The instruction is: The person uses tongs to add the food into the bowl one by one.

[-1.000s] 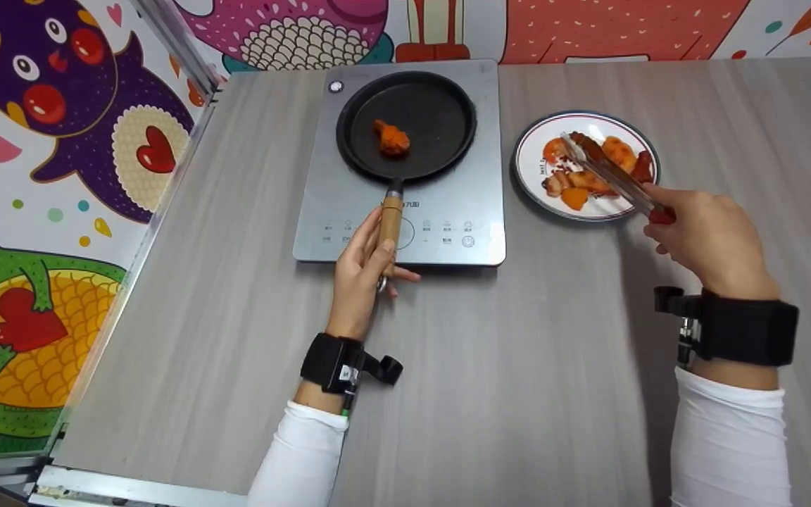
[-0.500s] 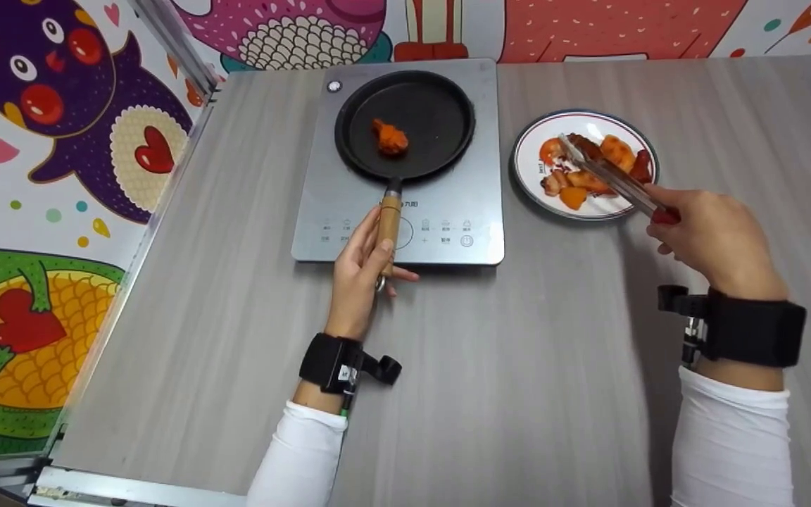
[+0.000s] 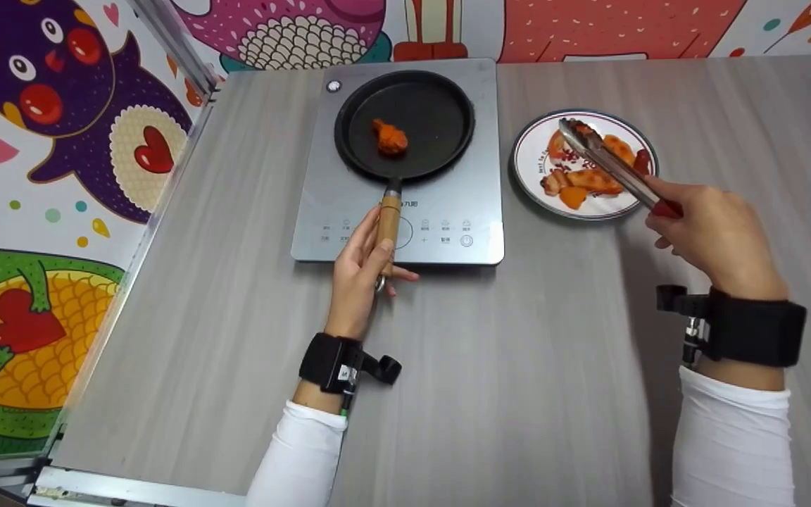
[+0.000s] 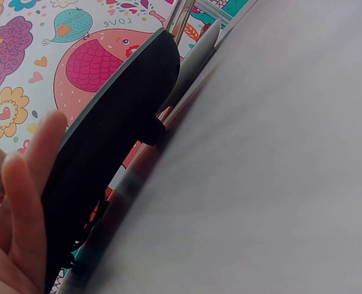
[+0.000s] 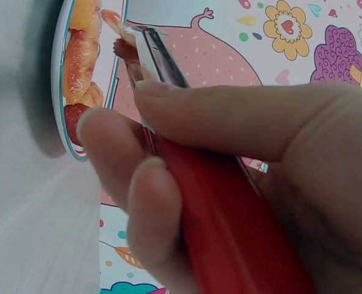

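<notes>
A black frying pan [image 3: 405,123] sits on a grey induction cooktop [image 3: 448,211] with one orange-red piece of food [image 3: 391,137] inside it. My left hand [image 3: 363,271] grips the pan's wooden handle [image 3: 389,218]; the pan's dark underside [image 4: 107,153] fills the left wrist view. My right hand [image 3: 712,236] grips red-handled metal tongs [image 3: 613,169], whose tips pinch a dark reddish piece [image 3: 578,130] just above the white plate [image 3: 529,158] of cooked pieces. In the right wrist view the tongs [image 5: 162,67] point at the plate [image 5: 61,116].
The grey wood-grain table [image 3: 504,366] stretches bare toward me. A metal rail [image 3: 131,260] and a colourful cartoon wall [image 3: 46,176] border the left side and the back.
The tongs' tips have risen and moved slightly toward the plate's far side with a piece of food between them. The left hand and pan have stayed still.
</notes>
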Tool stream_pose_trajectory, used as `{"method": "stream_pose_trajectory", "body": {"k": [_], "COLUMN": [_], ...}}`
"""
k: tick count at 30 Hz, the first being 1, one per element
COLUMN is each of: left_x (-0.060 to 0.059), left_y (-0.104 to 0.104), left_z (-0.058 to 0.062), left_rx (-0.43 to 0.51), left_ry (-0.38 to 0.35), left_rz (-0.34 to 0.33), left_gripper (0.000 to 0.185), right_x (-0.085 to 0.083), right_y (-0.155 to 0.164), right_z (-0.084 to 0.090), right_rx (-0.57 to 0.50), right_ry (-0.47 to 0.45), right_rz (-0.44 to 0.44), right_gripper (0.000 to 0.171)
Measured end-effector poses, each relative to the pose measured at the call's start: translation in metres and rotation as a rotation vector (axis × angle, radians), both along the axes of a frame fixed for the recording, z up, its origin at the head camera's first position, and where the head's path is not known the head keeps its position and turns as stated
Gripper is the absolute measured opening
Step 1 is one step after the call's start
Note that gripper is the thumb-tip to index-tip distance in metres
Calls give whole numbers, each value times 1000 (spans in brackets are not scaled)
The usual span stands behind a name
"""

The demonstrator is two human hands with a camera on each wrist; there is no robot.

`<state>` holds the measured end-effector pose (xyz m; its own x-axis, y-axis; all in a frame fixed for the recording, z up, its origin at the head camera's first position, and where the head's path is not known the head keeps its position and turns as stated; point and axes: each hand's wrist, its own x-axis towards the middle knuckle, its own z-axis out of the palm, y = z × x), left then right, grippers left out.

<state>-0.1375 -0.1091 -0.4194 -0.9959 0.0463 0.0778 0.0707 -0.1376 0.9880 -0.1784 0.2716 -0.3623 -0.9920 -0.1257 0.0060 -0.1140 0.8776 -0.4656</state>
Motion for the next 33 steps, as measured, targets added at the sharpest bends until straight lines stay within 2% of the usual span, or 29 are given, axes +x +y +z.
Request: {"method": "stream_pose_trajectory", "body": {"k": [10, 20, 28, 30, 33], "left_x": [-1, 0, 0, 0, -3], "left_y": [1, 0, 1, 1, -1], "left_z": [0, 0, -1, -1, -8], "left_rx": [-2, 1, 9, 8, 14], "left_ry": [-2, -11, 5, 1, 0], "left_rz": [5, 6, -6, -4, 2], "left_gripper": [57, 57, 56, 57, 57], "right_x": [-1, -3, -9, -10, -10], "right_y": [-2, -12, -38, -47, -60], "right_z": [3, 3, -2, -3, -6], "right_rx": [-50, -105, -129, -155, -173], "right_ry": [13, 95, 302, 340, 359], "right_rz": [-36, -72, -105, -93, -63], "right_gripper": [52, 53, 51, 51, 52]}}
